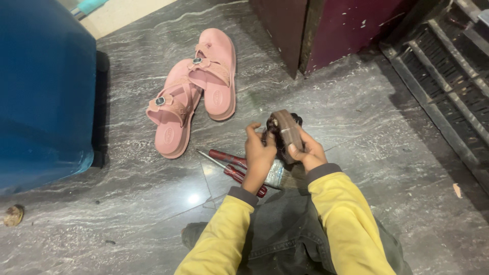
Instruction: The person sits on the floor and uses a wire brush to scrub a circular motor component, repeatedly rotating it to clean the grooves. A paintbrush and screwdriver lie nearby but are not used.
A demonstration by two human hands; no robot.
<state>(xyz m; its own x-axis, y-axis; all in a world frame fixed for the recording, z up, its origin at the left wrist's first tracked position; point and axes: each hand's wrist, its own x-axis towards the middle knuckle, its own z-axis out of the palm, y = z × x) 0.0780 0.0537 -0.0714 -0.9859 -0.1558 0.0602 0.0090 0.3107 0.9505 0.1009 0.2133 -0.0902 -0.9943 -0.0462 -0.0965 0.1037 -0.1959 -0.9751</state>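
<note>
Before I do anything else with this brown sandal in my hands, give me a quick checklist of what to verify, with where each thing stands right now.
1. Both hands on the brown sandal: ok; left hand and right hand grip it above the lap.
2. Red-handled screwdrivers close by: ok; on the floor beside the left hand.
3. Clear container upright: cannot tell; mostly hidden behind the hands.
4. Pink sandals away from the hands: ok; lying apart, one overlapping the other.
5. Sandal's damage visible: cannot tell; too dark.
</note>
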